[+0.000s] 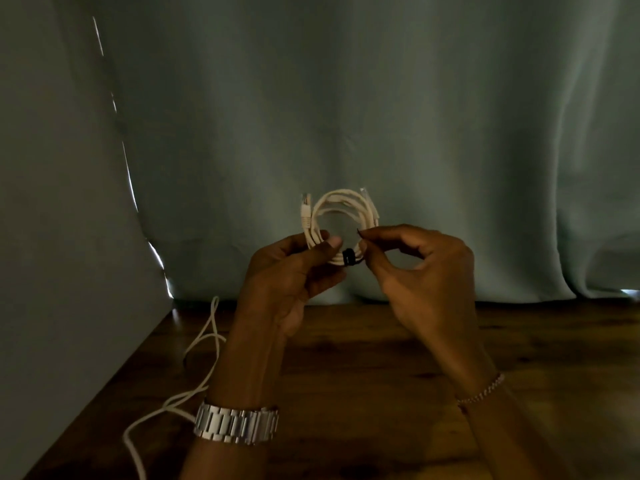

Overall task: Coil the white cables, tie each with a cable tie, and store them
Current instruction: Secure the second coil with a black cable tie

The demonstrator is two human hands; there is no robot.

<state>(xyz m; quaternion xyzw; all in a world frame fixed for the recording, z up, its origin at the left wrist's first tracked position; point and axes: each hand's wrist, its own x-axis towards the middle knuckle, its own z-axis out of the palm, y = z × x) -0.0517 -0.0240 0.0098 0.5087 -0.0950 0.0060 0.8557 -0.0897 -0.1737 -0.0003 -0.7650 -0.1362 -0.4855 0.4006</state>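
A coiled white cable is held up in front of the curtain, its two plug ends sticking up at the top left and top right of the loop. My left hand grips the coil's lower left side between thumb and fingers. A black cable tie wraps the bottom of the coil. My right hand pinches the tie's thin free end just right of the coil. A second white cable lies loose and uncoiled on the table at the left.
A dark wooden table lies below my hands, its left edge running diagonally to the lower left. A pale green curtain hangs right behind the table. I wear a metal watch on the left wrist and a bracelet on the right.
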